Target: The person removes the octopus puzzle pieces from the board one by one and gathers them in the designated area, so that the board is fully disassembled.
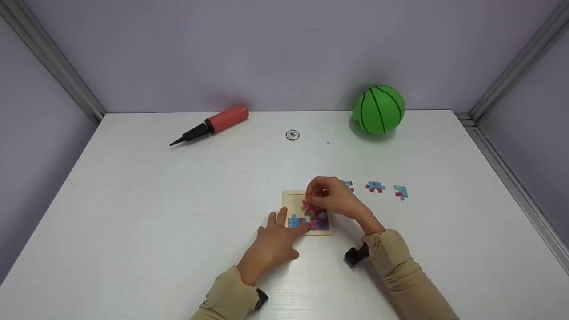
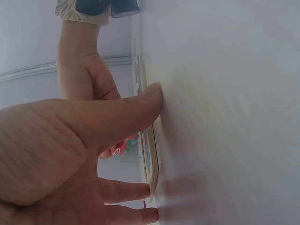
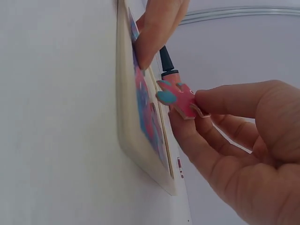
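A wooden puzzle tray (image 1: 292, 202) lies on the white table, with several joined pieces along its bottom and right side. My right hand (image 1: 334, 197) pinches a pink and blue puzzle piece (image 3: 180, 99) between thumb and fingers, just above the tray. In the right wrist view the piece is tilted and apart from the tray (image 3: 136, 157). My left hand (image 1: 274, 242) lies at the tray's lower left with fingers spread. Its index finger touches the pieces at the bottom edge, and other fingertips rest by the left rim. Part of the tray's right side is hidden under my right hand.
To the right lie loose puzzle pieces, a middle one (image 1: 375, 186) and a corner one (image 1: 401, 192), with another partly behind my right hand. Farther back are a red and black hand pump (image 1: 218, 122), a round chip (image 1: 292, 135) and a green ball (image 1: 378, 110).
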`<state>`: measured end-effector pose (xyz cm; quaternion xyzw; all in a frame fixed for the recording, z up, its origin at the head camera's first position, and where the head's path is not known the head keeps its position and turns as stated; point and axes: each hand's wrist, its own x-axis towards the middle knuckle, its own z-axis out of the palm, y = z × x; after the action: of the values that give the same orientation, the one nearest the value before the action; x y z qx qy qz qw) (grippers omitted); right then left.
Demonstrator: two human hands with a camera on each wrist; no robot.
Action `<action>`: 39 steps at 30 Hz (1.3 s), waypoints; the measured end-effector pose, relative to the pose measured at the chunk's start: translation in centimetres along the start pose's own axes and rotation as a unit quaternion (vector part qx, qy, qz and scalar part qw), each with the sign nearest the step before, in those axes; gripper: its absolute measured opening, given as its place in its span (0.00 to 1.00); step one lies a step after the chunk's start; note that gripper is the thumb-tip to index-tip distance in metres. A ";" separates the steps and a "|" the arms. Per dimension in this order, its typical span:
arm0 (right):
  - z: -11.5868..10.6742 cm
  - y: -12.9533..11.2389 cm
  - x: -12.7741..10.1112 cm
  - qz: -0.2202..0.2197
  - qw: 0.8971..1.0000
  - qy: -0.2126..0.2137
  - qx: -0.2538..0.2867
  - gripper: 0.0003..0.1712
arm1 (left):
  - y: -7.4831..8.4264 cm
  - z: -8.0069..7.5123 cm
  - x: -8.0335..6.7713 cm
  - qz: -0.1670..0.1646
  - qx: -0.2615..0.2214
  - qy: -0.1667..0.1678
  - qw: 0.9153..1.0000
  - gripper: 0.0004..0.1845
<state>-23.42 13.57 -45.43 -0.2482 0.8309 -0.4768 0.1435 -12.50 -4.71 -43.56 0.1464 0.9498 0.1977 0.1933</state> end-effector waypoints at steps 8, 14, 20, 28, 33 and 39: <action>-1.1 -0.1 -0.3 0.044 0.992 0.021 0.119 0.09 | 0.1 0.0 0.0 0.003 0.009 0.005 1.000 0.33; -1.9 -0.1 -0.9 0.051 0.988 0.028 0.140 0.10 | 0.1 0.1 0.0 0.002 0.005 0.011 1.000 0.33; -3.0 0.8 -2.1 0.062 0.988 0.042 0.135 0.09 | 0.1 0.1 -0.1 -0.001 -0.010 0.006 1.000 0.33; -5.1 2.4 -4.4 0.094 0.988 0.070 0.100 0.12 | 0.0 0.1 -0.2 0.004 -0.008 0.016 1.000 0.33; -6.3 3.4 -5.6 0.111 0.986 0.073 0.099 0.15 | 0.0 0.0 -0.3 0.000 -0.020 0.015 1.000 0.33; -8.4 4.5 -7.1 0.117 0.987 0.079 0.080 0.13 | 0.0 0.1 -0.3 0.000 -0.022 0.010 1.000 0.33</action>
<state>-22.70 25.46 -45.07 -0.0987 0.8224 -0.5394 0.1518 -12.21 -4.77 -43.53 0.1396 0.9471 0.2203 0.1873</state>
